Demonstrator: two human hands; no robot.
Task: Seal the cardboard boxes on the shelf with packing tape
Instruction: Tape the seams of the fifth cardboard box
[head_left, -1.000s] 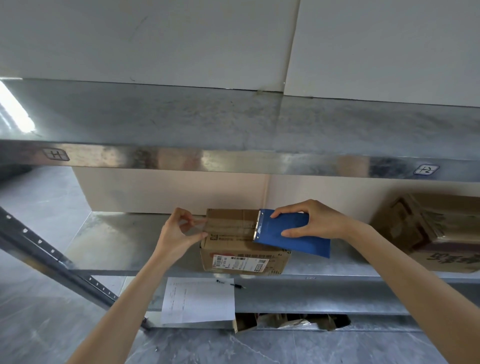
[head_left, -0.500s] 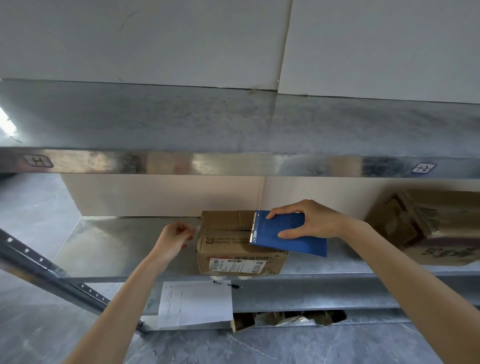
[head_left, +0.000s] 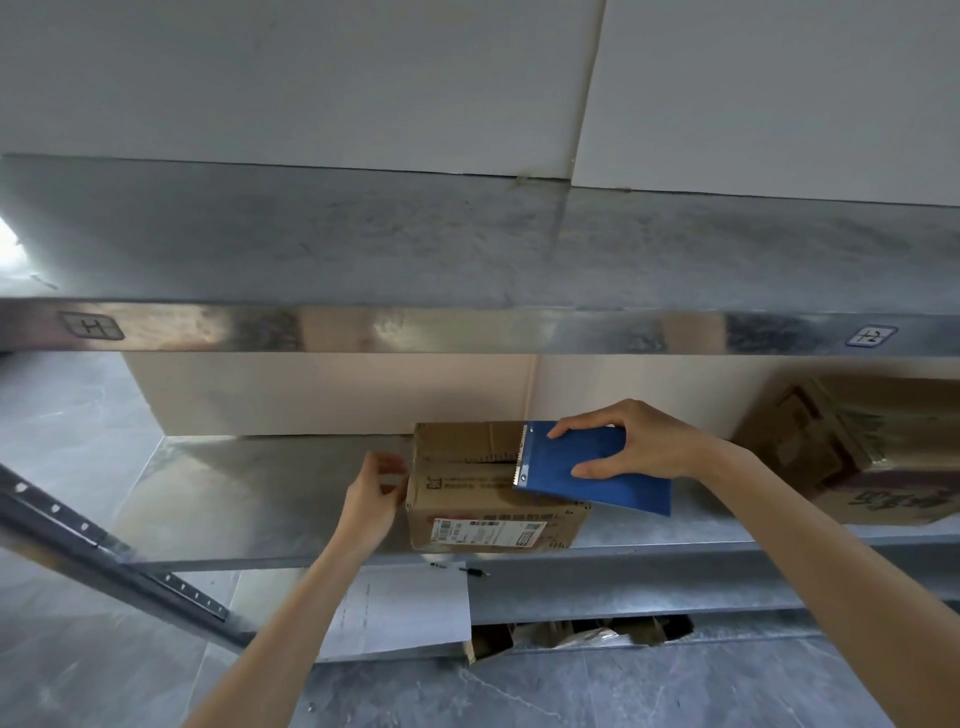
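my right hand (head_left: 639, 441) is wrapped tight round the blue tape dispenser (head_left: 597, 473), its toothed edge laid over the top seam of the cardboard box (head_left: 483, 493) so tape can run along the flaps. the box sits at the front edge of the middle shelf (head_left: 249, 493). my left hand (head_left: 371, 499) curls against the box's left side, probably to steady it (whether it pinches a tape end, i cannot tell).

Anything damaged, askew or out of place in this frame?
The large cardboard box at the right end of the shelf looks crumpled and sits skewed. Crumpled cardboard scraps poke out from a dark gap beneath the lower shelf. The small box in the middle looks intact.
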